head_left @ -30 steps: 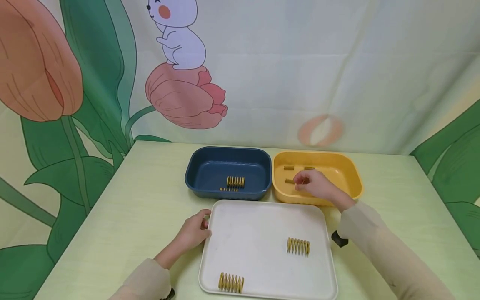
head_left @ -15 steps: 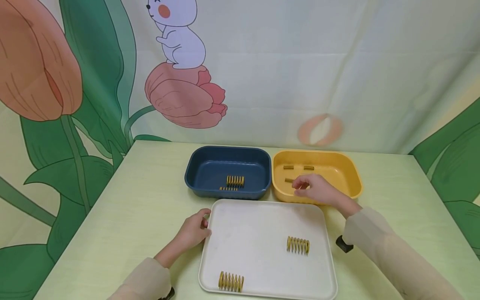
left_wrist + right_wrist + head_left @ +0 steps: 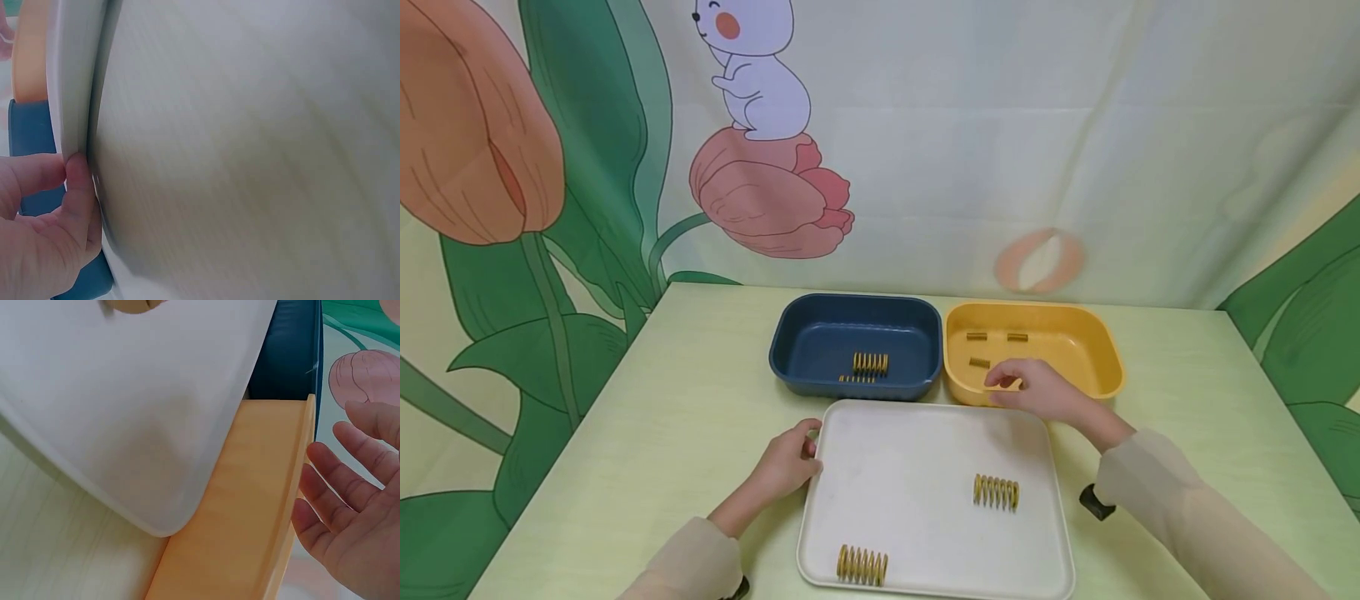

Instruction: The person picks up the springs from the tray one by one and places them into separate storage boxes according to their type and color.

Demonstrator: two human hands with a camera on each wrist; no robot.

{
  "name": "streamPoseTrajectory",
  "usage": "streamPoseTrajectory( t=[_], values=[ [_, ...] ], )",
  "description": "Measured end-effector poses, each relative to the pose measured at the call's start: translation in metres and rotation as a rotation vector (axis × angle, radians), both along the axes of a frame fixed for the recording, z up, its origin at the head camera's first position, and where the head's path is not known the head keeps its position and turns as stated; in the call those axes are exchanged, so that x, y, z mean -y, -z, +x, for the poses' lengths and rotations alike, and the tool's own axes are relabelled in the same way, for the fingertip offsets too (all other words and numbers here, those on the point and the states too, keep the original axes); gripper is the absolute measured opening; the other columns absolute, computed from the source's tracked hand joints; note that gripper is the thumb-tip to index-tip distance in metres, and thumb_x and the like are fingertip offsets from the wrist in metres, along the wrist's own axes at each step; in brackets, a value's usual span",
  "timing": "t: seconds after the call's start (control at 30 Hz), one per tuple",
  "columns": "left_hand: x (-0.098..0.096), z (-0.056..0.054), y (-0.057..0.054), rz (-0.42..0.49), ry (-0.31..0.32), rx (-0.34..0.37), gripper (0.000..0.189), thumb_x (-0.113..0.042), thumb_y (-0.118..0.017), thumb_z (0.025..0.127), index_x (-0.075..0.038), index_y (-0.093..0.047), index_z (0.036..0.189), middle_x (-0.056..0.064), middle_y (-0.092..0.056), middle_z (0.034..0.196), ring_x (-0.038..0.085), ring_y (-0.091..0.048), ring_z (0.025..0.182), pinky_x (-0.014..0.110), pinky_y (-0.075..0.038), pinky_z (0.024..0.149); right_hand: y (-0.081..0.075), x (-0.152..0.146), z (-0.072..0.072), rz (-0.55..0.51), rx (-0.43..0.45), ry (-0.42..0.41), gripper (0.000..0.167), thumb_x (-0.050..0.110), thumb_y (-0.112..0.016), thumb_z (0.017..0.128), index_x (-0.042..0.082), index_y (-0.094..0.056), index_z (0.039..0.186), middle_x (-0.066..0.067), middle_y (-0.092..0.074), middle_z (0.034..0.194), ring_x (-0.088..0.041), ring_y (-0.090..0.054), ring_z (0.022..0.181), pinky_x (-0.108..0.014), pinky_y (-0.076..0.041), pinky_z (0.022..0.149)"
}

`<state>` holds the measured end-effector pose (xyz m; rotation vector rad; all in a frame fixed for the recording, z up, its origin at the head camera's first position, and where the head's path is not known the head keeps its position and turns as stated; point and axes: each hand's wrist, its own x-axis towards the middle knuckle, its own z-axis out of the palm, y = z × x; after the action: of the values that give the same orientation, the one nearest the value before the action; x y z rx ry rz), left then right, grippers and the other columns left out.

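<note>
At the left rim of the white tray (image 3: pixel 917 467), my left hand (image 3: pixel 786 462) pinches the edge between thumb and fingers; the left wrist view shows this hand (image 3: pixel 53 219) close. My right hand (image 3: pixel 1037 390) hovers over the front wall of the yellow container (image 3: pixel 1075 333), fingers spread and relaxed, holding nothing, as the right wrist view of the hand (image 3: pixel 356 500) confirms. Inside that container lie three small springs, one (image 3: pixel 980 362) just beyond the right fingertips. Two larger gold coil springs lie on the tray, one at right (image 3: pixel 996 492), the other at front left (image 3: pixel 862 566).
A dark blue container (image 3: pixel 808 350) stands left of the yellow one, behind the tray. It holds a gold spring (image 3: pixel 871 363) and another partly hidden by its front wall. A printed curtain (image 3: pixel 925 167) hangs behind the table (image 3: pixel 700 375).
My right hand has drawn back toward me from the small spring in the yellow container, which now shows whole. The left hand and tray stay put.
</note>
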<state>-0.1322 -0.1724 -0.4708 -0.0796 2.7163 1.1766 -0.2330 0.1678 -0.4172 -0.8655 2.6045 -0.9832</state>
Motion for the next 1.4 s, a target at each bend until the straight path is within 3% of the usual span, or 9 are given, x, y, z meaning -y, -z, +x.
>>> streamPoseTrajectory(
  t=[0.13, 0.5, 0.93, 1.4],
  values=[
    [0.001, 0.0, 0.001, -0.005, 0.004, -0.018, 0.047, 0.006, -0.057, 0.071, 0.001, -0.046, 0.117, 0.006, -0.048, 0.076, 0.013, -0.044, 0.061, 0.022, -0.04, 0.05, -0.003, 0.0, 0.004, -0.005, -0.005, 0.011, 0.02, 0.016, -0.062, 0.079, 0.005, -0.062, 0.096, -0.007, -0.062, 0.097, -0.023, -0.052, 0.091, -0.043, -0.042, 0.081],
    [0.002, 0.0, 0.004, -0.008, 0.009, -0.041, 0.048, 0.006, -0.057, 0.069, 0.002, -0.047, 0.117, 0.006, -0.049, 0.075, 0.013, -0.045, 0.06, 0.022, -0.041, 0.05, -0.007, 0.001, 0.016, -0.015, 0.006, -0.012, 0.024, 0.013, -0.063, 0.077, 0.002, -0.061, 0.099, -0.012, -0.061, 0.102, -0.027, -0.053, 0.094, -0.045, -0.043, 0.082],
    [0.002, 0.0, 0.004, -0.007, 0.012, -0.042, 0.048, 0.006, -0.057, 0.07, 0.001, -0.047, 0.117, 0.006, -0.049, 0.075, 0.013, -0.045, 0.061, 0.022, -0.041, 0.051, -0.005, -0.002, 0.027, 0.002, 0.049, -0.041, 0.025, 0.016, -0.065, 0.077, 0.007, -0.061, 0.1, -0.002, -0.061, 0.094, -0.013, -0.052, 0.082, -0.027, -0.044, 0.071],
    [0.001, 0.0, 0.003, -0.002, 0.005, -0.035, 0.048, 0.006, -0.057, 0.07, 0.001, -0.047, 0.116, 0.006, -0.049, 0.075, 0.013, -0.045, 0.06, 0.022, -0.042, 0.049, 0.007, -0.007, 0.037, 0.041, 0.143, -0.096, 0.032, 0.021, -0.066, 0.076, 0.005, -0.057, 0.103, -0.01, -0.058, 0.095, -0.016, -0.052, 0.081, -0.025, -0.044, 0.068]
  ],
)
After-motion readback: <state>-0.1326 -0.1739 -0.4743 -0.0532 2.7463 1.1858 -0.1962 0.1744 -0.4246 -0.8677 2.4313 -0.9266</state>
